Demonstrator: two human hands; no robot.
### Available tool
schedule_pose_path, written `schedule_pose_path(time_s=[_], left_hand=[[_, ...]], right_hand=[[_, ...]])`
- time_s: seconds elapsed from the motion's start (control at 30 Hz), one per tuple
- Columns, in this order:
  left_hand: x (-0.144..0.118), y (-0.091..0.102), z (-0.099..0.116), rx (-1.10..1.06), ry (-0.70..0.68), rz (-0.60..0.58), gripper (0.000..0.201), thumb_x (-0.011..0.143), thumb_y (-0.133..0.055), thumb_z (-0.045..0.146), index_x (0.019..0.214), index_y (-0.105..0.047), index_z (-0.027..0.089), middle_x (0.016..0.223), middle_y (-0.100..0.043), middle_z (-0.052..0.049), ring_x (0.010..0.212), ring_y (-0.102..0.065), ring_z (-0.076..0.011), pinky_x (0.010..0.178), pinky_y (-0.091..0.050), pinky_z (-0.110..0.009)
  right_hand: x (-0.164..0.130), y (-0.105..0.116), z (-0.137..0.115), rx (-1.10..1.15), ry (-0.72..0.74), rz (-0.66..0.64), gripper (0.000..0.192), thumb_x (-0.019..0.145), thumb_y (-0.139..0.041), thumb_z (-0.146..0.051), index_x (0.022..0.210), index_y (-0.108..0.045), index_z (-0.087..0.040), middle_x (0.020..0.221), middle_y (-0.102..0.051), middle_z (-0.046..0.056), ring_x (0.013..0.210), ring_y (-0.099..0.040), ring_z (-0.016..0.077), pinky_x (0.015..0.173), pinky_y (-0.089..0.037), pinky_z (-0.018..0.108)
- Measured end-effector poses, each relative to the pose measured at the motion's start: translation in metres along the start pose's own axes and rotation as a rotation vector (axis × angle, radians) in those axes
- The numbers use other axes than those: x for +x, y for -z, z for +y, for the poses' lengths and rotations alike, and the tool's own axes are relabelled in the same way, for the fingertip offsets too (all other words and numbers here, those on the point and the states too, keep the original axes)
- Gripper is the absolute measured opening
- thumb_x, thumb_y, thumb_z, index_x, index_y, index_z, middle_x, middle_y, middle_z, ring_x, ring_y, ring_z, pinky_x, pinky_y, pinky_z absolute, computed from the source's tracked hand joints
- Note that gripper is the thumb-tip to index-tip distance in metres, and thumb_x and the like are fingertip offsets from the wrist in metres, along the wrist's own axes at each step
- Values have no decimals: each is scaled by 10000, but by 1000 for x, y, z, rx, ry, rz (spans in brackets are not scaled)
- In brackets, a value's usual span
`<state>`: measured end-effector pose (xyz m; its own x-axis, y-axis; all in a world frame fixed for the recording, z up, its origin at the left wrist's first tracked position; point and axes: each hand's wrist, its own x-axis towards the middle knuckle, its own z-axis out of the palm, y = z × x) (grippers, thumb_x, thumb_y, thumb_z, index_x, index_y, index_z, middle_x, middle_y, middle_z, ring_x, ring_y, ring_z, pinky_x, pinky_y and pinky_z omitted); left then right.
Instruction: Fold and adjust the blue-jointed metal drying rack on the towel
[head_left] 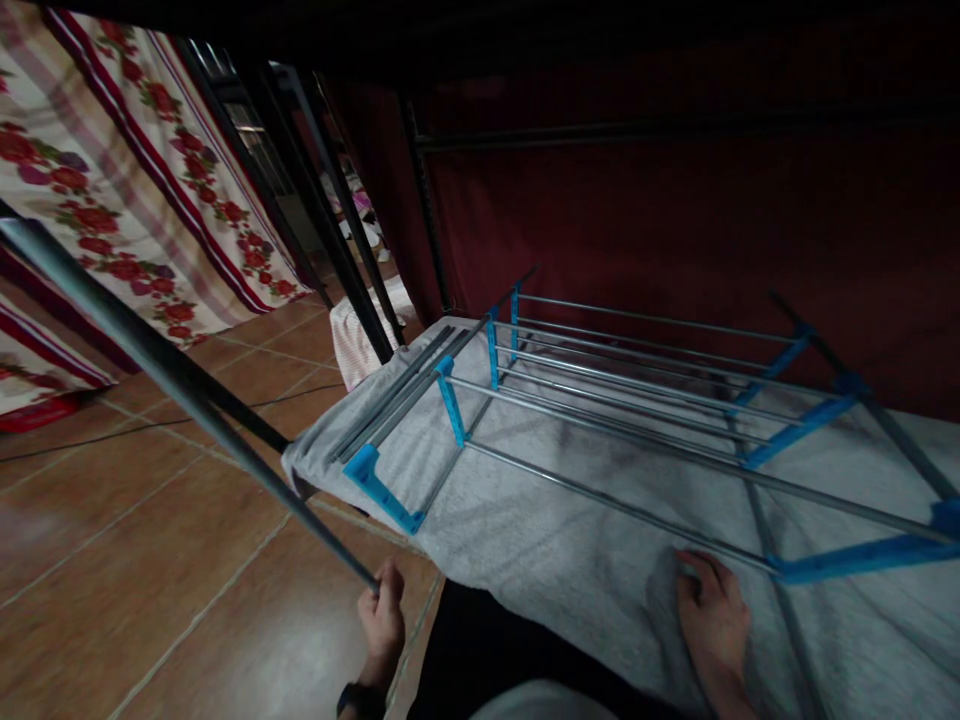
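Note:
A long grey metal tube [225, 440] slants up to the left, and my left hand [384, 610] is closed around its lower end. My right hand [712, 610] rests on the grey cloth [547, 560], its fingers loosely curled with a gap at the thumb and nothing visible in them. Just beyond it lies a partly assembled rack [615, 410] of thin metal rods joined by blue plastic brackets [450, 400]. Several loose grey tubes [397, 395] lie side by side at the cloth's left end.
Dark bed-frame posts [322, 200] stand at the left end of the bedding. A dark red curtain [675, 230] hangs behind the rack. Farther left are a floral curtain [142, 170], a tiled floor [150, 530] and a thin black cable [187, 420].

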<state>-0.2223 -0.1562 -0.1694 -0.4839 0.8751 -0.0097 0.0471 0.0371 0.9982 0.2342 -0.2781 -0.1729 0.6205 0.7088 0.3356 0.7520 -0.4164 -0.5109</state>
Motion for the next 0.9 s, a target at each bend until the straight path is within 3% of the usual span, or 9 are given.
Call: schedule_pose_path(time_s=[0.3, 0.53, 0.73, 0.9], left_hand=[[-23, 21, -7, 298, -88, -186, 615, 708, -599, 783, 555, -537, 190, 561, -507, -19, 577, -499, -162, 548, -451, -268], [-21, 26, -15, 592, -457, -490, 430, 937, -448, 511, 674, -627, 222, 598, -598, -28, 565, -597, -177, 555, -469, -266], [-7, 29, -20, 761, -663, -532, 375, 971, -419, 428, 717, -605, 224, 652, -647, -27, 596, -646, -162, 569, -476, -239], [5, 34, -16, 892, -751, -546, 412, 981, -399, 482, 749, -628, 228, 680, -670, -26, 647, -674, -174, 588, -487, -246]], right_hand=[[1, 4, -5, 67, -23, 5, 340, 867, -434, -362, 1095, -665, -260, 1250, -623, 136, 1176, -567, 376, 968, -461, 578], [1, 3, -7, 88, -18, 28, 364, 854, -431, -380, 1089, -676, -247, 1235, -623, 141, 1175, -575, 365, 971, -460, 573], [4, 2, 1, 145, -19, 29, 406, 840, -432, -383, 1127, -660, -206, 1188, -626, 151, 1110, -600, 346, 991, -465, 530], [2, 0, 9, 349, -146, 26, 411, 834, -461, -419, 1136, -642, -208, 1165, -629, 125, 1101, -595, 318, 1022, -445, 491]])
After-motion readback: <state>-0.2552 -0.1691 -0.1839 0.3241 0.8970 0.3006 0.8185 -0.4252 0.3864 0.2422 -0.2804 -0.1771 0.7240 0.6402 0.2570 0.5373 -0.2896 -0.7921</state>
